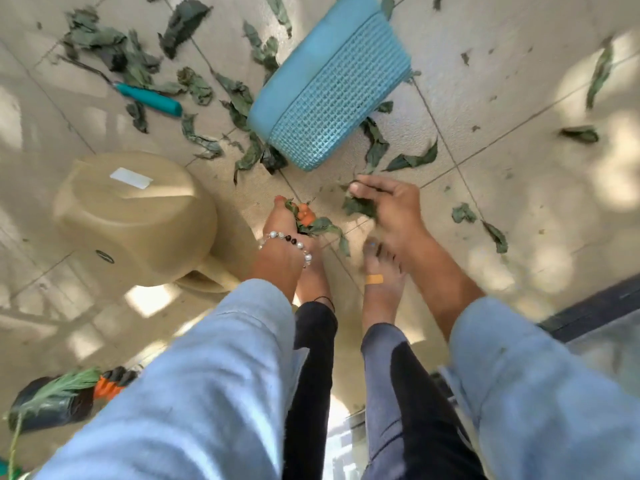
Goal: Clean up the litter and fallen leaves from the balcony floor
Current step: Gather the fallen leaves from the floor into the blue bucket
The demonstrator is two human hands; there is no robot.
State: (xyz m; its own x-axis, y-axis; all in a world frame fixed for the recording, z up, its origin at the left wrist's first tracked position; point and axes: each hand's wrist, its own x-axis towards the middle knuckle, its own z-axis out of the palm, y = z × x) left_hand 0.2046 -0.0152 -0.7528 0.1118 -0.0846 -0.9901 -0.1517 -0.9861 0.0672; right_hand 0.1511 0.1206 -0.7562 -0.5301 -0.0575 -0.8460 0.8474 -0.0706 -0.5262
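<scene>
Left hand (289, 220) grasps a bunch of wilted leaves (320, 227); right hand (388, 206) pinches another leaf clump (358, 206), both just below the tipped blue basket (332, 88) on the tiled floor (502, 98)

I see a blue basket (332, 88) of matt woven-look plastic, a smooth, slightly glossy tan plastic container (138, 223), dry crinkled leaves (104, 46) on pale matt floor tiles (519, 98), soft light-blue cloth sleeves (207, 375), and possibly glass bracelet beads (287, 239).
</scene>
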